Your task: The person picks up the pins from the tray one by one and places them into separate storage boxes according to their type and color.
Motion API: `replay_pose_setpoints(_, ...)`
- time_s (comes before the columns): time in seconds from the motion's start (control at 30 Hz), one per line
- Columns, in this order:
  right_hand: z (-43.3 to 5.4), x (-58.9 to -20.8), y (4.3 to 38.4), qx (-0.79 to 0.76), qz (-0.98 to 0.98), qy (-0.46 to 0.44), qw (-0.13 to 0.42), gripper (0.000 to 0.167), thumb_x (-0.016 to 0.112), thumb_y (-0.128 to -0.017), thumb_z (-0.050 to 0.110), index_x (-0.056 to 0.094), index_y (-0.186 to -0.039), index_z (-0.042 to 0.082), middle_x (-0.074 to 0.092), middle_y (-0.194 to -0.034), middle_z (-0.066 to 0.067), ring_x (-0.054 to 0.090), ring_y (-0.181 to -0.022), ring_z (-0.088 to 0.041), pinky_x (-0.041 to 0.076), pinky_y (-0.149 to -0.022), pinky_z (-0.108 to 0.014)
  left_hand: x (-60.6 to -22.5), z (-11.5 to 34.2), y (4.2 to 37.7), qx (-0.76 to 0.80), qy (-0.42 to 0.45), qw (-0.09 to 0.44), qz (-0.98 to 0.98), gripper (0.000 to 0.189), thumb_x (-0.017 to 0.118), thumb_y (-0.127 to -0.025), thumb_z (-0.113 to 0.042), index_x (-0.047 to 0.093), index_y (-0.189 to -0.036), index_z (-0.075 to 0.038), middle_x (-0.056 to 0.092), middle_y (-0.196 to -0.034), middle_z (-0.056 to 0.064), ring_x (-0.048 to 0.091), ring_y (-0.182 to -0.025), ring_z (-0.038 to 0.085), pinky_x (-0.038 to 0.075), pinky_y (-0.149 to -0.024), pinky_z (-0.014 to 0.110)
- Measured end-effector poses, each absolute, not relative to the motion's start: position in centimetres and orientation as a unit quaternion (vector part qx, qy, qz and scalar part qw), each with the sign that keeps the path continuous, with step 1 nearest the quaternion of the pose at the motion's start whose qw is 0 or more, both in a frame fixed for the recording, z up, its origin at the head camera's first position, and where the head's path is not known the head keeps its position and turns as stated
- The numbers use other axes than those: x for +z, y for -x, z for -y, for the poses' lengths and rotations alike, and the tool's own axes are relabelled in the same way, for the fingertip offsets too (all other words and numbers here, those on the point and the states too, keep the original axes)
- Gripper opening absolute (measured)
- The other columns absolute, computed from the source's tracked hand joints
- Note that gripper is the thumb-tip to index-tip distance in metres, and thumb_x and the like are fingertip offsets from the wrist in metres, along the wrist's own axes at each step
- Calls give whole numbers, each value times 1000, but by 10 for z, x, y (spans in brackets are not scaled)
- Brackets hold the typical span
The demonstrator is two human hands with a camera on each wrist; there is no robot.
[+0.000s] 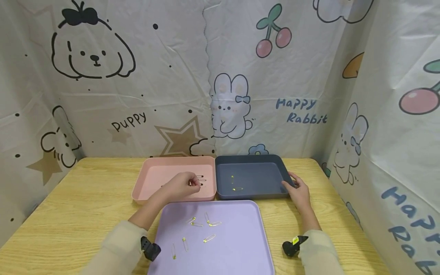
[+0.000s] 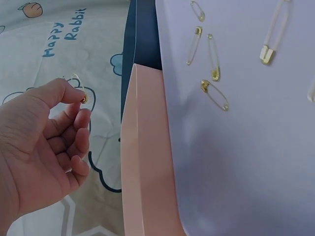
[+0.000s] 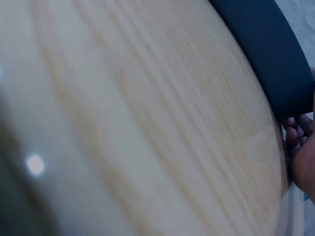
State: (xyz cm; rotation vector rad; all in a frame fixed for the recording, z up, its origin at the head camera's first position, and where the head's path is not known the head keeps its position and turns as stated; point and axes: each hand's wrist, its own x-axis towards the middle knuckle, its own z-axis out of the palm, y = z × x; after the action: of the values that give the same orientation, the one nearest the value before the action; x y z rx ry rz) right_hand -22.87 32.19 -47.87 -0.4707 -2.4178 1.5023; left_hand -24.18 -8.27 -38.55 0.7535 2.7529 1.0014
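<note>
My left hand [image 1: 182, 186] is over the pink tray [image 1: 151, 196]. In the left wrist view a gold safety pin [image 2: 83, 96] is pinched between its thumb and index finger. Dark-headed safety pins [image 1: 201, 176] lie in the pink tray, partly hidden behind the hand. With thumb over the rim and fingers outside, my right hand [image 1: 300, 194] grips the right side of the dark blue tray [image 1: 254, 196]. A gold safety pin [image 1: 237, 189] and small gold pieces near it lie in that tray. Several gold safety pins [image 1: 209, 238] are scattered on the lilac tray [image 1: 240, 244] in front.
The pink and dark blue trays stand side by side at the back of the wooden table [image 1: 103, 183]. A printed cloth [image 1: 172, 84] hangs behind and along both sides. Each wrist wears a black camera [image 1: 150, 249].
</note>
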Motion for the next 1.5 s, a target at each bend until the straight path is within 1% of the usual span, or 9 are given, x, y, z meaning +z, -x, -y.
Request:
replay_pose_setpoints(0.23, -323, -480, 230, 515, 832, 164, 128, 54, 63, -89, 27, 46, -138, 18, 53, -123, -15, 45, -96, -14, 39, -70, -14, -380, 71, 252, 346, -243, 65, -904, 4, 59, -81, -9, 61, -78, -8, 55, -72, 0, 44, -60, 11, 38, -55, 23)
replay_pose_setpoints(0.33, -322, -480, 230, 515, 831, 160, 136, 54, 64, -88, 27, 47, -137, 16, 54, -119, -16, 46, -93, -14, 39, -69, -15, -378, 64, 257, 354, -248, 68, -899, 5, 58, -81, -9, 62, -79, -8, 55, -71, 0, 44, -57, 10, 37, -52, 23)
replay_pose_setpoints(0.43, -321, -480, 229, 521, 826, 152, 154, 53, 67, -85, 27, 51, -134, 15, 56, -112, -15, 47, -88, -14, 39, -66, -17, -377, 57, 262, 367, -256, 69, -892, 6, 57, -82, -9, 62, -79, -7, 55, -69, 0, 45, -55, 10, 38, -50, 23)
replay_pose_setpoints(0.53, -320, -480, 227, 521, 825, 143, 164, 53, 67, -85, 28, 52, -133, 14, 57, -109, -15, 47, -87, -13, 39, -66, -18, -378, 50, 267, 375, -268, 62, -885, 8, 56, -82, -8, 61, -76, -7, 54, -67, -1, 45, -54, 9, 39, -49, 22)
replay_pose_setpoints(0.77, -322, -481, 230, 511, 834, 161, 133, 53, 64, -88, 27, 48, -137, 16, 55, -119, -16, 48, -94, -14, 40, -69, -15, -379, 37, 274, 410, -269, 65, -869, 5, 57, -84, -6, 59, -79, -6, 55, -74, 2, 42, -47, 9, 35, -44, 21)
replay_pose_setpoints(0.93, -323, -480, 230, 509, 835, 162, 130, 53, 64, -88, 28, 47, -138, 18, 54, -119, -15, 47, -95, -15, 39, -69, -15, -382, 28, 278, 404, -268, 57, -873, 4, 58, -84, -5, 60, -81, -5, 53, -79, 4, 43, -54, 10, 36, -47, 22)
replay_pose_setpoints(1.17, -322, -480, 231, 514, 831, 164, 136, 52, 65, -87, 25, 49, -136, 17, 55, -115, -15, 46, -86, -9, 40, -65, -16, -383, 17, 284, 394, -256, 57, -881, 8, 59, -84, -9, 65, -82, -4, 56, -82, 3, 47, -62, 11, 39, -53, 22)
replay_pose_setpoints(1.33, -322, -481, 231, 515, 830, 165, 135, 52, 65, -87, 25, 49, -136, 18, 56, -116, -15, 47, -88, -11, 40, -66, -15, -383, 9, 287, 400, -237, 69, -883, 9, 59, -86, -12, 64, -85, -5, 58, -80, 2, 48, -68, 12, 41, -60, 21)
replay_pose_setpoints(1.5, -323, -480, 231, 515, 831, 165, 133, 52, 64, -88, 26, 48, -137, 18, 55, -118, -15, 47, -91, -13, 40, -67, -16, -386, 1, 288, 414, -218, 79, -880, 10, 59, -87, -14, 63, -88, -5, 58, -81, 3, 50, -71, 12, 42, -62, 21)
